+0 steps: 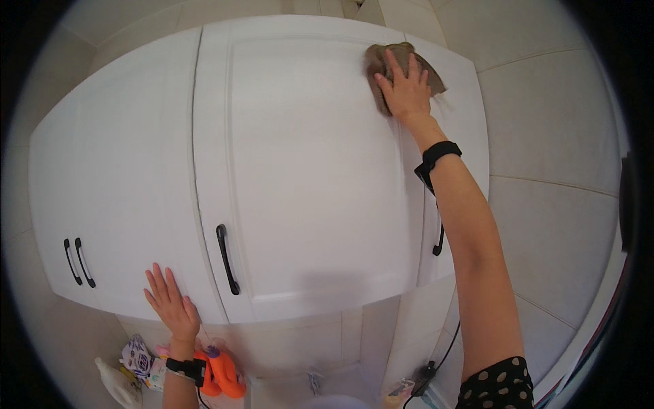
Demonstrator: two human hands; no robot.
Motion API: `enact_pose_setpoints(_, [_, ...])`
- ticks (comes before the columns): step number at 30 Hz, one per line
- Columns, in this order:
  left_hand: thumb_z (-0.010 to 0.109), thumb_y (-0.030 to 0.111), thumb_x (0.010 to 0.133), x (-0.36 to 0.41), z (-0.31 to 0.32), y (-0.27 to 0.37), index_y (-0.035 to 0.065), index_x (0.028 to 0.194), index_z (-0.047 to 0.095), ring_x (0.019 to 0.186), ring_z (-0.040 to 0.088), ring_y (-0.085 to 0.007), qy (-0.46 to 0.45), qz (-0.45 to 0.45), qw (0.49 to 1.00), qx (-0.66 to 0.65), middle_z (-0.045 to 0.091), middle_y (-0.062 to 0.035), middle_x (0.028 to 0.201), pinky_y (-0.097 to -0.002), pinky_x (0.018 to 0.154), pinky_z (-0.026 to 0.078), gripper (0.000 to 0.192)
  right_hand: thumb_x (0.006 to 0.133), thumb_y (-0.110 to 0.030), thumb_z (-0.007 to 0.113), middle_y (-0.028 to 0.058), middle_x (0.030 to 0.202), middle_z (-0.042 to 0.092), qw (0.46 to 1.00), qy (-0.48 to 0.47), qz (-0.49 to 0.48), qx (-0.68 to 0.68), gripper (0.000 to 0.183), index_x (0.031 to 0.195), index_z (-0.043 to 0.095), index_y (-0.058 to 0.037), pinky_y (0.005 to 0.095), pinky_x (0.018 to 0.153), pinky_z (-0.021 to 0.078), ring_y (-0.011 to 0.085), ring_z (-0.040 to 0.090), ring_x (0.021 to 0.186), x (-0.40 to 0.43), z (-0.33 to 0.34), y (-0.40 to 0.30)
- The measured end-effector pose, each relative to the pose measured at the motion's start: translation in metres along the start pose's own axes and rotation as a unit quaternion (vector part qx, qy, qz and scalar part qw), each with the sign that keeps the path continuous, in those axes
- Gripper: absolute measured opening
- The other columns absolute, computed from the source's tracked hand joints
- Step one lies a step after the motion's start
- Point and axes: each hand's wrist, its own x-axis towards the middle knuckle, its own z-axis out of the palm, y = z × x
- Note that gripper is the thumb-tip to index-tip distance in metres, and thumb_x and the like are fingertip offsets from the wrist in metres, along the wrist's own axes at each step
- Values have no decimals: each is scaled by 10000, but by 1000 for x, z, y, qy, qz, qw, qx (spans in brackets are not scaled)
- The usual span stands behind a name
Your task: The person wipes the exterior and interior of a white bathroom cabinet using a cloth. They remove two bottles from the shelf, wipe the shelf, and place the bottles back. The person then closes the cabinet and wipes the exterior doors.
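My right hand (409, 94) is spread over a brown cloth (379, 66) and presses it against the upper right corner of a white cabinet door (311, 153). Part of the cloth reaches past that door onto the narrower door to its right. My left hand (172, 305) lies with fingers apart on the lower part of the neighbouring white door (138, 179), holding nothing. A black handle (227, 259) sits on the middle door, to the right of my left hand. Both wrists wear black bands.
Two black handles (79, 262) are at the far left, another (438, 240) beside my right forearm. Below the cabinet stand orange bottles (225, 373), a white bottle (116, 383) and printed packets (137, 356). A tap (314, 384) is at the bottom; a tiled wall (552, 122) borders the right side.
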Motion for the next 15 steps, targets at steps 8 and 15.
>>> enact_pose_setpoints(8, [325, 294, 963, 1, 2, -1, 61, 1509, 335, 1484, 183, -382, 17, 7, 1000, 7, 252, -172, 1594, -587, 1151, 89, 594, 869, -414, 607, 209, 1584, 172, 974, -15, -222, 44, 666, 1483, 375, -300, 756, 984, 267, 633, 205, 1334, -113, -27, -37])
enact_pose_setpoints(15, [320, 295, 968, 0, 4, -3, 64, 1511, 332, 1486, 179, -376, 11, 3, 1000, 10, 249, -170, 1595, -590, 1149, 97, 590, 847, -491, 634, 95, 1597, 211, 920, -68, -380, 66, 665, 1461, 397, -395, 659, 1052, 316, 442, 299, 1386, -111, -26, 20])
